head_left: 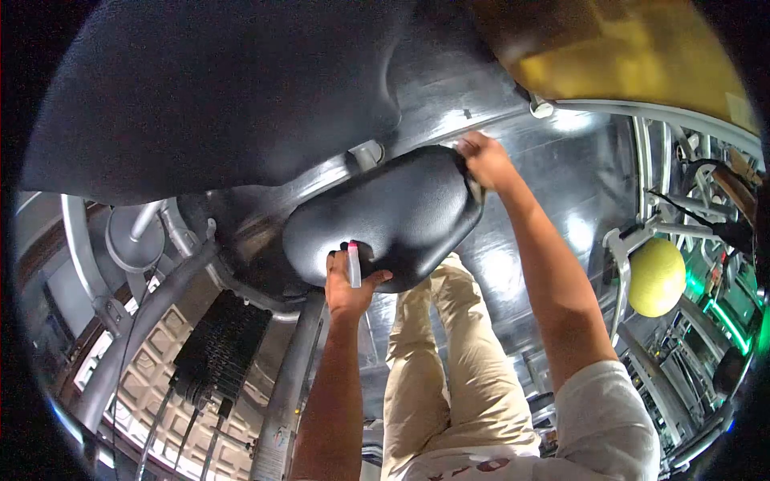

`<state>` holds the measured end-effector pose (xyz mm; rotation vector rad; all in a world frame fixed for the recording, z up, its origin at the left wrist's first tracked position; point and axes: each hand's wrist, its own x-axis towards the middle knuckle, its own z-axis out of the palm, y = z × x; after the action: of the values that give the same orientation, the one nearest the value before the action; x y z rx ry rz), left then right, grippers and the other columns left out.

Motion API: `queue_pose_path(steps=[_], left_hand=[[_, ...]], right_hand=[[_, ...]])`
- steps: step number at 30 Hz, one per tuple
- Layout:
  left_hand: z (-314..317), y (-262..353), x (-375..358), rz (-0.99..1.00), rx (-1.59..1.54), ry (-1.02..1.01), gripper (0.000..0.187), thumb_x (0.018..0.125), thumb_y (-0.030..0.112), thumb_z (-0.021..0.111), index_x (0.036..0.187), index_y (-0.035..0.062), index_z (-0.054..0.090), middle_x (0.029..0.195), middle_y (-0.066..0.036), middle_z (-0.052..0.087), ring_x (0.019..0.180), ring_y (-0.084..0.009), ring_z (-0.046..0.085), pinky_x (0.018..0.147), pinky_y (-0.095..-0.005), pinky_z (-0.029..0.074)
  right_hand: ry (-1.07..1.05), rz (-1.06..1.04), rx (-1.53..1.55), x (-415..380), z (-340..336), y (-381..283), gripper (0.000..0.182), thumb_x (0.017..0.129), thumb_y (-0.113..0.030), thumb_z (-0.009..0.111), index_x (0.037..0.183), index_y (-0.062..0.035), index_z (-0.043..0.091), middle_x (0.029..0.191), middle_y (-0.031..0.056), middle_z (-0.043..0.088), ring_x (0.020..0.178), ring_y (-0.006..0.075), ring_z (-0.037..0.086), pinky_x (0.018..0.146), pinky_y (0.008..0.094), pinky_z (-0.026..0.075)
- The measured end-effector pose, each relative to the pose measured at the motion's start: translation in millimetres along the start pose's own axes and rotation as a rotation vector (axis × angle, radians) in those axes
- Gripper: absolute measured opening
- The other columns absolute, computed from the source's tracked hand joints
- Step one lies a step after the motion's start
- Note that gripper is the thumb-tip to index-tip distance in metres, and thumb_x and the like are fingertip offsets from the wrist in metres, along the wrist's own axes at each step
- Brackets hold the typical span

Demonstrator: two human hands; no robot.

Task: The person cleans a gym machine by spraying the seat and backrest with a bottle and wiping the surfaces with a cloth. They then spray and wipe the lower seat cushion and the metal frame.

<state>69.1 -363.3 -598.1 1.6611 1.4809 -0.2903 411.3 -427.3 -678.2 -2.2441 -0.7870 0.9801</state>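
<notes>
A black padded cushion (pixel 377 208), like a gym machine's seat, lies in front of me, its smooth top facing the camera. My left hand (pixel 350 284) rests against its near left part, thumb stretched to the right. Between its fingers sits a slim white marker-like stick (pixel 354 264) with a pink end, pointing up. At the cushion's far right end is my right hand (pixel 486 162), fingers curled and slightly blurred. A scrap of pale material shows below it at the cushion's edge; what the fingers hold cannot be made out.
A large black pad (pixel 224 88) fills the upper left. Grey metal tubes and a black weight stack (pixel 224 345) stand at lower left. A yellow-green ball (pixel 657 277) sits on a rack at right. The dark floor (pixel 553 208) reflects lights.
</notes>
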Motion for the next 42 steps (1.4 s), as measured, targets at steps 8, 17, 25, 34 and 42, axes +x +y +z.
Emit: queue_pose_path(steps=[8,17,25,34,42], left_hand=[[-7.5,8.8,0.1,-0.038,0.060,-0.049,0.072,0.058,0.029,0.097,0.117,0.0088,0.061,0.112,-0.013,0.060,0.107,-0.0334,0.061,0.096,-0.0447,0.050],[-7.0,12.6,-0.9,-0.021,0.051,-0.013,0.069,0.060,0.031,0.097,0.115,0.0082,0.063,0.112,-0.013,0.060,0.105,-0.0334,0.062,0.093,-0.0445,0.051],[4.8,5.4,0.9,0.070,0.038,0.036,0.063,0.059,0.023,0.098,0.110,0.0077,0.065,0.110,-0.012,0.062,0.101,-0.0321,0.063,0.090,-0.0431,0.052],[3.0,0.5,-3.1,0.061,-0.014,0.100,0.065,0.056,0.022,0.099,0.110,0.0087,0.066,0.108,-0.011,0.062,0.099,-0.0317,0.064,0.090,-0.0418,0.053],[8.9,-5.3,-7.8,0.098,-0.108,0.106,0.063,0.055,0.025,0.100,0.107,0.0089,0.068,0.100,-0.010,0.064,0.095,-0.0300,0.065,0.087,-0.0412,0.053]], right_hand=[[-0.066,-0.131,-0.179,-9.1,-13.5,10.5,0.018,0.097,-0.019,0.061,0.102,-0.0032,0.067,0.094,0.0253,0.070,0.094,0.0453,0.068,0.079,0.0485,0.054],[-0.108,0.242,-0.074,-46.7,-25.7,-9.8,0.026,0.099,-0.029,0.063,0.107,-0.0054,0.070,0.096,0.0245,0.072,0.097,0.0429,0.069,0.084,0.0462,0.054],[0.023,-0.185,-0.087,9.1,11.9,35.2,0.022,0.086,-0.010,0.064,0.106,-0.0038,0.069,0.099,0.0223,0.072,0.098,0.0431,0.067,0.087,0.0453,0.055],[-0.029,0.228,0.462,-90.5,2.2,58.4,0.031,0.104,-0.026,0.061,0.100,0.0044,0.066,0.091,0.0127,0.070,0.088,0.0163,0.063,0.084,0.0324,0.051],[-0.027,-0.137,-0.454,25.5,21.1,-28.3,0.029,0.100,-0.038,0.059,0.099,-0.0110,0.071,0.100,0.0170,0.072,0.097,0.0418,0.067,0.083,0.0522,0.054]])
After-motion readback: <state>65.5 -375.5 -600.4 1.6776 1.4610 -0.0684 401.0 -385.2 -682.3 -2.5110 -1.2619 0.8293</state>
